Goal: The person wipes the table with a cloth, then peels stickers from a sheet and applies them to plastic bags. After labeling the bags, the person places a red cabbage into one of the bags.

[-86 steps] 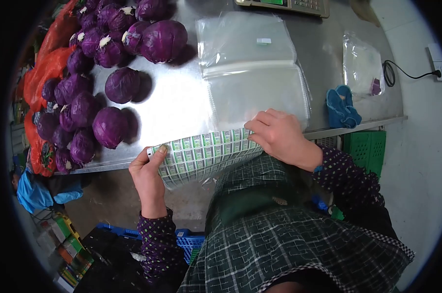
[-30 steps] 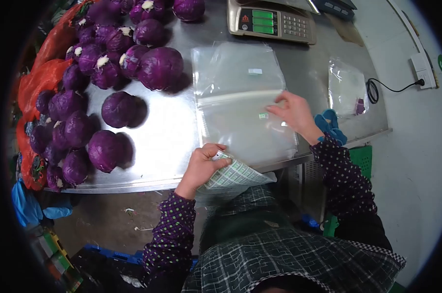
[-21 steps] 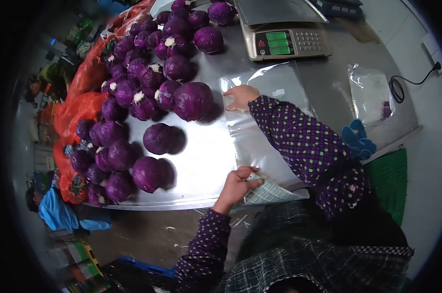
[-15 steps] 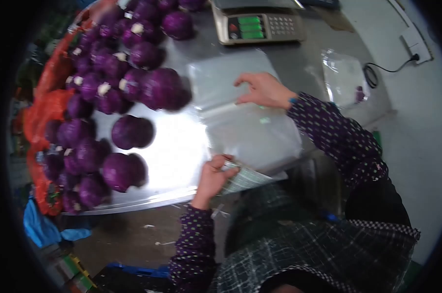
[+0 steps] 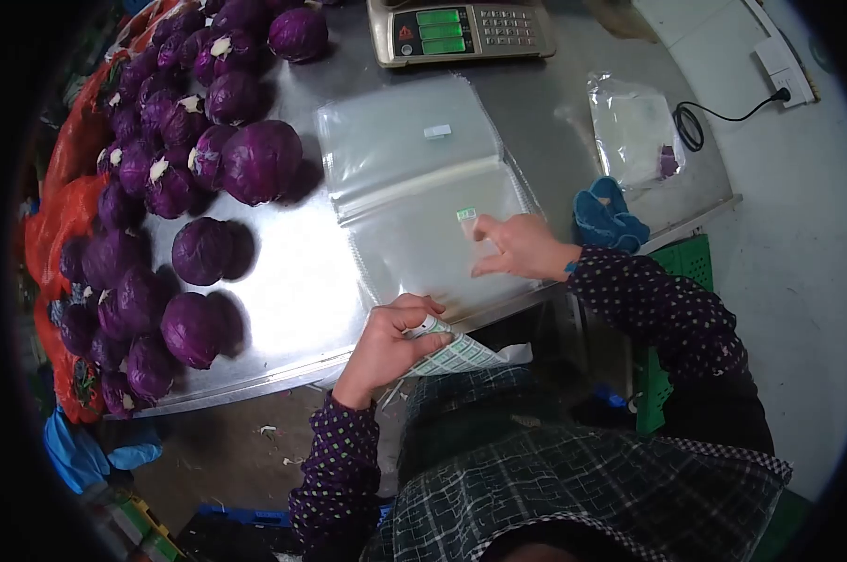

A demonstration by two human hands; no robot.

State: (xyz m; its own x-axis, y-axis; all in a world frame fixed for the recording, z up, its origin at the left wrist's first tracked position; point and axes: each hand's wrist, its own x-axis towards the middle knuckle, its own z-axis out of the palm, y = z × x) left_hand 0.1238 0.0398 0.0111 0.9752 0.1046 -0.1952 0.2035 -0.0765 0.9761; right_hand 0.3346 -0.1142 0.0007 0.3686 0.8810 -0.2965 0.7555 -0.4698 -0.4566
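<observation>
We see white glare on the flat, silvery metal tabletop, pale streaks along the clear, flat plastic bags, and dark shadows right of the round purple cabbages; fisheye distortion bows the tabletop's near edge, and black vignetting rings our view

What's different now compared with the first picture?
The right hand has let go of the sticker sheet and moved forward over the clear plastic bags, where a small green label now shows. The left hand has shifted rightward, keeping its grip on the sheet. The purple cabbages and the scale stayed put.
</observation>
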